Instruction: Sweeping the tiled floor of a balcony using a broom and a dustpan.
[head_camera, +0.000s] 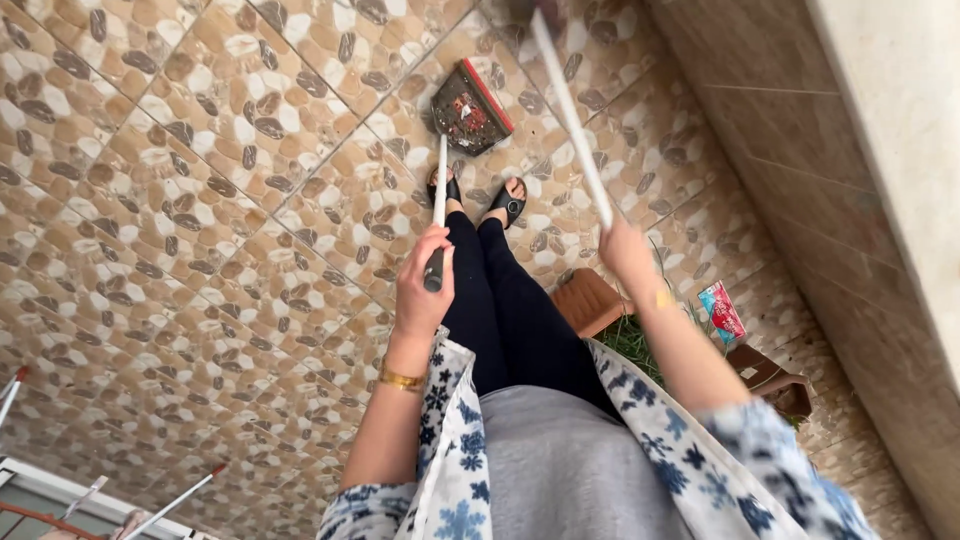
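While debris already sits in the dustpan (470, 108) at twelve o'clock, left hand (425, 285) clasping dustpan handle (438, 215), right hand (628, 255) closed on broomstick (572, 120), tiled floor (200, 200) otherwise mostly swept.

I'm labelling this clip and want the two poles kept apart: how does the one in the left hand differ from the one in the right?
The left hand grips a pole that stands nearly upright and ends in a dark dustpan with a red edge, holding debris on the tiled floor. The right hand grips a longer-looking pole that slants up and leftward out of the frame, its end unseen. The left pole shows a dark grip; the right looks blurred. Both are thin and white.
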